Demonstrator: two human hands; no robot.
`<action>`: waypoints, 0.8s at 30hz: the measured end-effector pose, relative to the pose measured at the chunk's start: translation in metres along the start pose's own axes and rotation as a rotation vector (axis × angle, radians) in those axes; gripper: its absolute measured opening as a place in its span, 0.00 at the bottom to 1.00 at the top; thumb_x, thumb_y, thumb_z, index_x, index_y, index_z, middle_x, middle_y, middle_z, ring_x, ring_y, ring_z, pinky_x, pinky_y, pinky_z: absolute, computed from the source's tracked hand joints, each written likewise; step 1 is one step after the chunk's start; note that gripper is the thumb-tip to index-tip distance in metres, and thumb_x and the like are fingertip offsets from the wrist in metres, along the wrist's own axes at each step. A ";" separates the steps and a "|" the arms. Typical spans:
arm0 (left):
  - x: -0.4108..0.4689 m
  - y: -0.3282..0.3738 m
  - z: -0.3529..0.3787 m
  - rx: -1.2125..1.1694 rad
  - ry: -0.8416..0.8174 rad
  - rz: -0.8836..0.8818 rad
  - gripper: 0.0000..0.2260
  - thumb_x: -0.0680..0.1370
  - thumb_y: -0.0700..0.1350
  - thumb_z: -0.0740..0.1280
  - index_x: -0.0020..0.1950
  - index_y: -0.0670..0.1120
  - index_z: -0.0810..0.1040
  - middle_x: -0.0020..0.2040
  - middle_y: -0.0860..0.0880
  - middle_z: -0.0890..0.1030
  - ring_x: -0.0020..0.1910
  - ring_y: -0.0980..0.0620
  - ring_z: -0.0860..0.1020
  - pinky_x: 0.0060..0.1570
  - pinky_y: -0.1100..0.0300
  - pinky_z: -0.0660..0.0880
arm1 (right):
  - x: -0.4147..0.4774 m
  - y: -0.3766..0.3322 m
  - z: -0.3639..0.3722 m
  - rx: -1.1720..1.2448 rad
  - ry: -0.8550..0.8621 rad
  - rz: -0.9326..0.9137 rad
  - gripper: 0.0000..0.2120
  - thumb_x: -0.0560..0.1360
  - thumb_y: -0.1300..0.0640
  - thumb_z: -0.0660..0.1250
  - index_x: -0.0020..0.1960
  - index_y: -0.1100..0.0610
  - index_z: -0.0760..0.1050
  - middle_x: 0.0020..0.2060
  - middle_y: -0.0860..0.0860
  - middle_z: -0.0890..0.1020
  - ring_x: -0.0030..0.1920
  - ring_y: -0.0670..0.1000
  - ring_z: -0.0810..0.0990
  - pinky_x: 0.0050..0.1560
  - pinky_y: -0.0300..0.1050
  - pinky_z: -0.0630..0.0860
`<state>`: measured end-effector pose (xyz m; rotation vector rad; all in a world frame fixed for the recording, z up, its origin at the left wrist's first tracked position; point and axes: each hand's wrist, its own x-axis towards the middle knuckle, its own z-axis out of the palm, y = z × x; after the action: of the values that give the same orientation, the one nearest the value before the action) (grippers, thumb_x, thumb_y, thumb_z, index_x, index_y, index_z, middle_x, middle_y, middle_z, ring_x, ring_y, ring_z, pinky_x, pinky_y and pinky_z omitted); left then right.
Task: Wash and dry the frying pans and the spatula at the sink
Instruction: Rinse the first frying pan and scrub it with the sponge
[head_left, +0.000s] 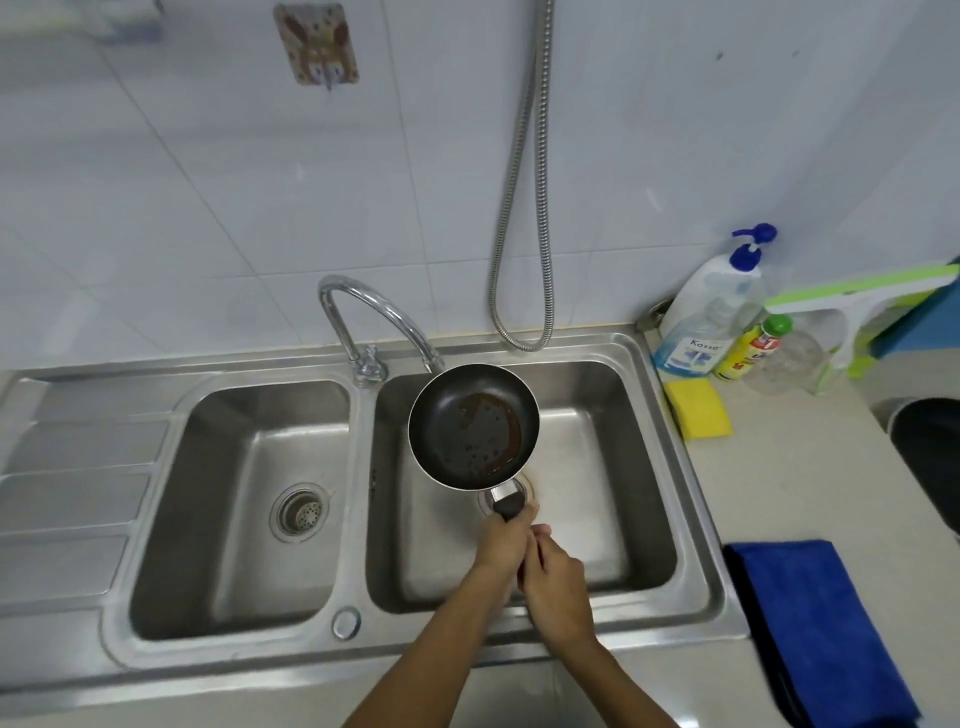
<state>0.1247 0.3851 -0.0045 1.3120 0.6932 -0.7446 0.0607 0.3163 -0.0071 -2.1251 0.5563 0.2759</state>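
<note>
While it hangs over the right basin (613, 415), beneath the tap spout (384, 312): small frying pan (472, 426), soiled, handle (509, 504) pointing back toward the person. Left grip (504, 545) clenched round the handle nearest the pan; right grip (558, 592) clasps the handle's end just behind.

brushed stainless-steel double sink (691, 467), dull sheen; polished chrome tap (358, 306); small round black frying pan (472, 426), matt non-stick inside; fluffy blue cloth (815, 634); glossy white wall tiles (208, 182).

Pan handle (509, 505) mostly hidden by left hand (501, 548), blue cloth (810, 634) cropped below
</note>
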 end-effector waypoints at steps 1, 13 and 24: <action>0.002 -0.001 0.005 0.001 0.027 0.020 0.12 0.82 0.50 0.68 0.52 0.40 0.82 0.41 0.47 0.86 0.38 0.51 0.83 0.42 0.59 0.80 | 0.001 0.002 -0.004 0.004 -0.024 -0.007 0.14 0.85 0.46 0.52 0.56 0.48 0.76 0.40 0.48 0.85 0.39 0.47 0.83 0.46 0.50 0.82; 0.014 -0.023 0.009 0.246 0.240 0.165 0.13 0.80 0.46 0.68 0.37 0.43 0.74 0.27 0.48 0.75 0.26 0.51 0.73 0.31 0.59 0.70 | 0.156 0.036 -0.205 -0.440 0.227 -0.238 0.11 0.79 0.45 0.65 0.50 0.53 0.77 0.47 0.53 0.81 0.47 0.57 0.80 0.42 0.48 0.75; 0.011 -0.036 0.039 0.142 0.268 0.196 0.13 0.81 0.48 0.70 0.42 0.43 0.72 0.30 0.45 0.72 0.24 0.51 0.70 0.26 0.59 0.70 | 0.229 0.066 -0.229 -0.775 0.340 -0.238 0.23 0.75 0.43 0.70 0.59 0.61 0.76 0.58 0.65 0.76 0.53 0.66 0.74 0.47 0.58 0.77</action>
<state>0.1039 0.3422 -0.0294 1.6035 0.7206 -0.4700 0.2262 0.0307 -0.0128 -2.9954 0.4133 -0.0229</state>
